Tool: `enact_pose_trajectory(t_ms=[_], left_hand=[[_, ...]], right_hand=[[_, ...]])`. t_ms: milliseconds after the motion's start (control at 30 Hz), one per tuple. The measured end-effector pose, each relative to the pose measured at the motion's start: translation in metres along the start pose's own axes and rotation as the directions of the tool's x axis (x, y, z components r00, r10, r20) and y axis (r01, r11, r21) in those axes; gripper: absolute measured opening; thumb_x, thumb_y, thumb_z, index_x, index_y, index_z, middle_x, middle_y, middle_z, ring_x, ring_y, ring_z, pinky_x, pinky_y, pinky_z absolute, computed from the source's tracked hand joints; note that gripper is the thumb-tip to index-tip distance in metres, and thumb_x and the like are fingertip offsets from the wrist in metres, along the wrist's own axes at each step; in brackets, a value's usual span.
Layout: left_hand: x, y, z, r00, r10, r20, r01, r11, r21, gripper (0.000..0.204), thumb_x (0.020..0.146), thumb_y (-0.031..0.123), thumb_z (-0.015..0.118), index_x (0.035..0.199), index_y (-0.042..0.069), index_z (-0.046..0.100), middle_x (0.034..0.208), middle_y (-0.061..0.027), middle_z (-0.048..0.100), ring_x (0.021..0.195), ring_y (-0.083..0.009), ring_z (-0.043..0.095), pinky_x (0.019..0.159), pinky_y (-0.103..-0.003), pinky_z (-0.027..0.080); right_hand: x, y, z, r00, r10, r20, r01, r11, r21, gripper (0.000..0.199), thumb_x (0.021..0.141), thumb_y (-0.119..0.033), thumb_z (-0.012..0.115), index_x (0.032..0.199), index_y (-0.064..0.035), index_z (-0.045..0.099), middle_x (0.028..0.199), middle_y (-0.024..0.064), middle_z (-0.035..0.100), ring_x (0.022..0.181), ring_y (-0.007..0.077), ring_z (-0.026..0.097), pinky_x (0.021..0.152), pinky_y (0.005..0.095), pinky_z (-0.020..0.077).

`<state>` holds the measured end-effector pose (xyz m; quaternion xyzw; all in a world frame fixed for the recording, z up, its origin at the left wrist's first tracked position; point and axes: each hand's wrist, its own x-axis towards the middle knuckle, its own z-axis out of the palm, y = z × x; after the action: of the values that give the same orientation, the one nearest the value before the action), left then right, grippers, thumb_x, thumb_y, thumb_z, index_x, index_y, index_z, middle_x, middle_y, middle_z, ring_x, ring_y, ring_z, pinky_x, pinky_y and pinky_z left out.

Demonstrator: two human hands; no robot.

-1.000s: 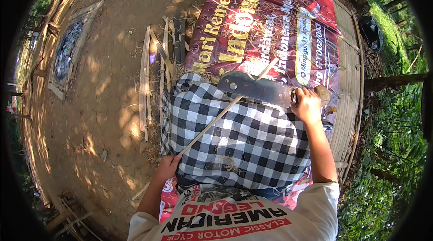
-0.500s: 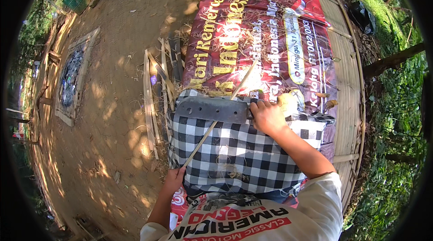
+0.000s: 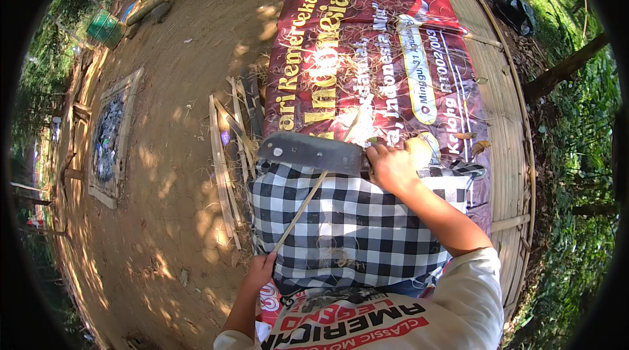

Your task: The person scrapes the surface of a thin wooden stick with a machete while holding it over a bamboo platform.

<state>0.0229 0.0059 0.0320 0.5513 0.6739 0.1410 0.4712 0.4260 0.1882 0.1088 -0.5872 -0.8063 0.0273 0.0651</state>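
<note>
My right hand (image 3: 392, 168) is closed around the handle of a broad dark cleaver (image 3: 311, 153), whose blade has several holes and points left. Under the blade runs a thin bamboo strip (image 3: 300, 212), slanting from lower left to upper right. The near end of the strip is in my closed left hand (image 3: 261, 267). Part of the strip is hidden by the blade, and its far end shows over the banner. Across my lap lies a black-and-white checkered cushion (image 3: 367, 225), beneath the strip and the cleaver.
Ahead, a red printed banner (image 3: 295, 42) covers part of a bamboo platform (image 3: 501, 134), with curly shavings scattered on it. Several split bamboo pieces (image 3: 223, 173) lean left of the cushion. A framed ash pit (image 3: 109, 120) lies farther left on the dirt ground, and a green container (image 3: 105, 29) stands beyond.
The view has shifted slightly. The cleaver blade sits a little farther along the strip from my left hand, and its tilt has changed. Both hands keep their holds.
</note>
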Motion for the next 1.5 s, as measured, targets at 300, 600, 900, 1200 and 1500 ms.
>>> enact_pose_trajectory(t_ms=[300, 600, 900, 1200, 1500], left_hand=[[0.005, 0.0, 0.0, 0.999, -0.035, 0.028, 0.036, 0.999, -0.034, 0.054, 0.096, 0.038, 0.051, 0.067, -0.008, 0.053, 0.051, -0.0083, 0.043, 0.054, -0.0112, 0.043, 0.05, -0.036, 0.038], [0.001, 0.0, -0.005, 0.999, -0.036, -0.002, 0.036, 0.999, -0.032, 0.05, 0.097, 0.034, 0.05, 0.066, -0.006, 0.052, 0.054, -0.0016, 0.042, 0.056, -0.0096, 0.041, 0.051, -0.033, 0.037], [0.008, -0.025, 0.003, 0.993, -0.099, -0.066, 0.091, 0.989, -0.121, 0.052, 0.096, 0.036, 0.05, 0.063, -0.003, 0.049, 0.054, 0.0, 0.038, 0.056, -0.0091, 0.038, 0.049, -0.034, 0.034], [-0.003, -0.03, -0.002, 0.999, -0.049, 0.004, 0.049, 0.995, -0.091, 0.047, 0.096, 0.035, 0.051, 0.067, -0.002, 0.052, 0.054, 0.0003, 0.042, 0.056, -0.0093, 0.039, 0.05, -0.031, 0.035], [-0.012, 0.015, -0.005, 0.998, 0.027, -0.048, -0.032, 0.994, -0.107, 0.044, 0.097, 0.035, 0.05, 0.073, -0.002, 0.055, 0.057, 0.0015, 0.044, 0.057, -0.0079, 0.042, 0.051, -0.029, 0.037]], right_hand=[[0.019, 0.089, 0.012, 0.965, 0.117, -0.234, -0.15, 0.98, -0.131, 0.014, 0.078, -0.016, 0.058, 0.088, -0.0065, 0.055, 0.075, 0.0104, 0.062, 0.07, 0.0266, 0.064, 0.061, 0.0373, 0.0517], [-0.002, 0.038, -0.004, 0.959, -0.228, -0.167, 0.203, 0.967, -0.156, 0.014, 0.074, -0.014, 0.057, 0.086, -0.0069, 0.056, 0.077, 0.0074, 0.059, 0.073, 0.0224, 0.063, 0.064, 0.0339, 0.0506], [0.001, 0.173, -0.029, 0.748, 0.509, -0.425, -0.545, 0.837, 0.045, 0.013, 0.072, -0.01, 0.06, 0.081, -0.0008, 0.059, 0.063, 0.0179, 0.062, 0.062, 0.0364, 0.064, 0.057, 0.0457, 0.051], [-0.024, 0.083, -0.088, 0.825, 0.535, -0.183, -0.426, 0.801, 0.421, 0.038, 0.066, -0.015, 0.07, 0.101, -0.0049, 0.059, 0.083, 0.0203, 0.066, 0.081, 0.0375, 0.065, 0.071, 0.0449, 0.0517], [0.003, 0.019, -0.076, 0.954, 0.28, -0.102, -0.136, 0.714, 0.687, 0.024, 0.073, -0.015, 0.073, 0.087, -0.0021, 0.059, 0.064, 0.0166, 0.06, 0.062, 0.0366, 0.061, 0.058, 0.0393, 0.0473]])
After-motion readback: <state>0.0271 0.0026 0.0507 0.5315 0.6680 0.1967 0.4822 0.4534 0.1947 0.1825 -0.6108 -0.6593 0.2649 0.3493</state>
